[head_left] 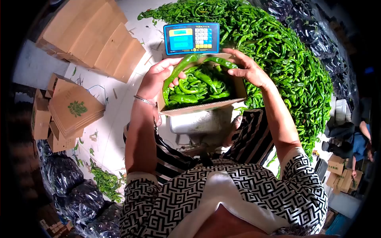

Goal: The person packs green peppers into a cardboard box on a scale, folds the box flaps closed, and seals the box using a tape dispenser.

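Note:
A cardboard box [206, 107] holding many green peppers [192, 87] rests on a metal scale platform [198, 123]. My left hand [160, 77] is at the box's left side, its fingers wrapped round a long green pepper [180, 68] that slants up to the right. Over the box's upper right corner, my right hand [249, 68] pinches the end of another curved green pepper [219, 61] between thumb and fingers. Just beyond the box stands the scale's blue display with a keypad [191, 38].
A large heap of green peppers [285, 67] spreads on the right. Stacked cartons [95, 35] and flattened cardboard [75, 105] lie on the left. Dark plastic bags [81, 198] sit at lower left. Another person [360, 144] is at far right near small boxes [336, 164].

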Action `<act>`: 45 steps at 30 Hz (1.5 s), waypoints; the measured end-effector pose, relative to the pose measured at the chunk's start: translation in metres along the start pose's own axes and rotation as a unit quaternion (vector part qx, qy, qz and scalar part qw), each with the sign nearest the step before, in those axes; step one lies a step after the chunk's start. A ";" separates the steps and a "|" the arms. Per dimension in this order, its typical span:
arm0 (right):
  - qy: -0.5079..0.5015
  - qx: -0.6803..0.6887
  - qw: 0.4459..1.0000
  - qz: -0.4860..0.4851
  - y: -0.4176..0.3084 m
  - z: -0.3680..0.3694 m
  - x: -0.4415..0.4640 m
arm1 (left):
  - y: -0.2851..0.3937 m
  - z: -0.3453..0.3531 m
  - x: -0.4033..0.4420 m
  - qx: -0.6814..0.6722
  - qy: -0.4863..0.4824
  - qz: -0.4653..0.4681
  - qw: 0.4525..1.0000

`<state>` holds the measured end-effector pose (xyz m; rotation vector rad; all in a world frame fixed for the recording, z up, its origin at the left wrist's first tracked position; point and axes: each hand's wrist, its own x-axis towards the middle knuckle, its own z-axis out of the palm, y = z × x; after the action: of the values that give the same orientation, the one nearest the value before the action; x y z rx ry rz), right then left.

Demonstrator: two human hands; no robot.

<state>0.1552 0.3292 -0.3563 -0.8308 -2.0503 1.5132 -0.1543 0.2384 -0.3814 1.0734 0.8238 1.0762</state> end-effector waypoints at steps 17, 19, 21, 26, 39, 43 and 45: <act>0.386 0.128 0.912 0.049 0.021 -0.036 -0.012 | 0.019 -0.031 -0.005 0.297 0.211 0.079 0.928; 0.378 0.130 0.916 0.040 0.024 -0.036 -0.012 | 0.019 -0.035 -0.007 0.300 0.212 0.090 0.926; 0.373 0.127 0.918 0.039 0.025 -0.035 -0.012 | 0.021 -0.033 -0.008 0.294 0.207 0.094 0.929; 0.364 0.118 0.923 0.046 0.017 -0.030 -0.015 | 0.016 -0.035 -0.006 0.322 0.185 0.091 0.924; 0.347 0.123 0.928 0.049 0.019 -0.027 -0.017 | 0.002 -0.031 -0.012 0.632 0.134 0.048 0.761; 0.345 0.124 0.929 0.050 0.018 -0.025 -0.016 | -0.018 -0.025 -0.012 0.626 0.023 0.100 0.773; 0.345 0.129 0.928 0.049 0.015 -0.024 -0.016 | -0.027 -0.008 -0.005 0.645 -0.052 0.056 0.760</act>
<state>0.1855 0.3377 -0.3640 -1.1621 -1.2852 1.2510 -0.1557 0.2325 -0.4097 2.3224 1.4716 0.3893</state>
